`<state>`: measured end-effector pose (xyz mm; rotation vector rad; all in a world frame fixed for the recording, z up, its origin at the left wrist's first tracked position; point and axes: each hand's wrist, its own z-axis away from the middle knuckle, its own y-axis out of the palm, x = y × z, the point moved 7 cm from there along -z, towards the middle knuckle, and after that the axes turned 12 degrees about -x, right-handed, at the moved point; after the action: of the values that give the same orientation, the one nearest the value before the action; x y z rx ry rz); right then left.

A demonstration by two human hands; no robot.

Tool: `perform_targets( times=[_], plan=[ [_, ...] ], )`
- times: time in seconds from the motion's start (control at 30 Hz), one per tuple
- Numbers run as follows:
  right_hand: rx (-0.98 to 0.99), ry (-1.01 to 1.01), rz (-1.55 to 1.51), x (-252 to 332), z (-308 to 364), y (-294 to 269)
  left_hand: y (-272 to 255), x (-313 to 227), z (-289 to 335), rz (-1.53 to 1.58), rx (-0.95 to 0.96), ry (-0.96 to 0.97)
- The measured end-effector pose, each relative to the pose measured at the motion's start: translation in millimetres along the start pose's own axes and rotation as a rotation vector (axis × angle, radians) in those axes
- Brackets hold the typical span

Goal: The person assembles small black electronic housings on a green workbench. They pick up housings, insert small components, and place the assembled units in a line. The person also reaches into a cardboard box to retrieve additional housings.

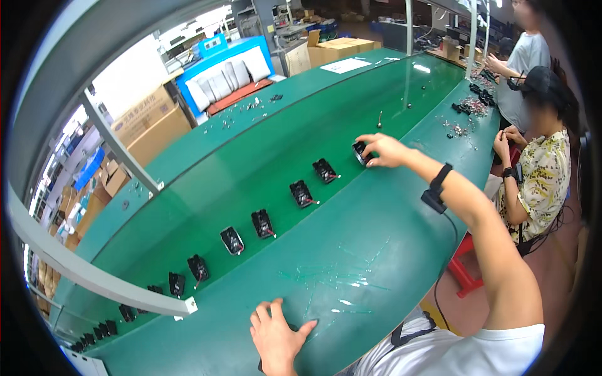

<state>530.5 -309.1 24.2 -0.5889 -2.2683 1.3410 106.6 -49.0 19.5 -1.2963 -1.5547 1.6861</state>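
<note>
Currently R hand (384, 151) stretched out, fingers closed on black part (360, 152) on belt (263, 169). L hand (276, 332) flat on bench edge (351, 276), fingers spread, gripping nothing visible.

The right arm is extended forward and fully outstretched, forearm bare, with a dark band around the wrist. The right hand (382, 150) is palm down, fingers curled at the tips. The left hand (276, 335) is close to the body, palm down, fingers spread and pointing forward, thumb angled outward to the right.
</note>
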Motion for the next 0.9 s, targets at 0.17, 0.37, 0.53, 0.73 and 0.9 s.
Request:
perform_targets(
  times=[0.17, 0.37, 0.53, 0.73, 0.9],
  plan=[
    [0.110, 0.043, -0.088, 4.0, -18.5, 34.4, 12.3, 5.7, -6.2, -0.004, -0.043, 0.054],
    [-0.135, 0.424, -0.252, -75.4, -7.4, 4.8, -13.7, -3.0, -5.7, 0.067, -0.071, 0.007],
    [-0.194, 0.819, 0.141, -117.5, 1.6, 42.0, -41.0, -7.9, 11.5, 0.065, -0.083, -0.049],
    [-0.287, 0.757, -0.045, -138.2, -11.1, 41.4, -29.2, 5.6, 65.6, -0.156, -0.091, -0.026],
    [-0.585, 0.773, -0.664, -119.4, 18.0, 32.6, -17.2, 0.1, 71.7, -0.013, -0.117, 0.034]
  ],
)
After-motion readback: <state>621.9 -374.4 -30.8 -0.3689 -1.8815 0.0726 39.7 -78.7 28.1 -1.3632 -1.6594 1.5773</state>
